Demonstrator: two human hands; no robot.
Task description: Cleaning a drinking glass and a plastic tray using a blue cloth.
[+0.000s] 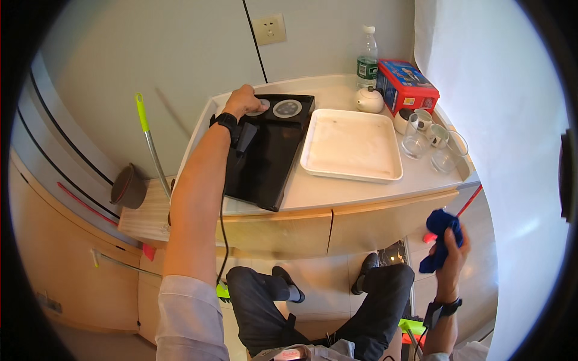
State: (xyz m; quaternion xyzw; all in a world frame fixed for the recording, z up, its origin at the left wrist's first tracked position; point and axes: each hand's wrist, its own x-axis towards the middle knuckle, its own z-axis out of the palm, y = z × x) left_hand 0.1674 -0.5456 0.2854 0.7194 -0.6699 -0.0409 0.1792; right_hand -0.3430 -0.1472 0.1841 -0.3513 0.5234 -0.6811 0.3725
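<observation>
My left hand (245,102) reaches to the far left corner of a black tray (266,160) on the white countertop. Its thumb side covers part of a round, light disc (261,106), and the curled fingers hide what they grip, if anything. A second round disc (287,108), patterned with darker spots, sits beside it at the tray's far end. Off the counter's front right, my right hand (453,246) holds a bunched dark blue cloth (442,230). A shallow cream-coloured tray (352,144) lies flat to the right of the black one.
Behind the cream tray stand a water bottle (367,63), a white teapot (370,99) and a red-and-blue box (408,83). Glass cups (415,143) and small white cups crowd the right end. At left are a dark bucket (128,187) and a green-handled pole (149,135).
</observation>
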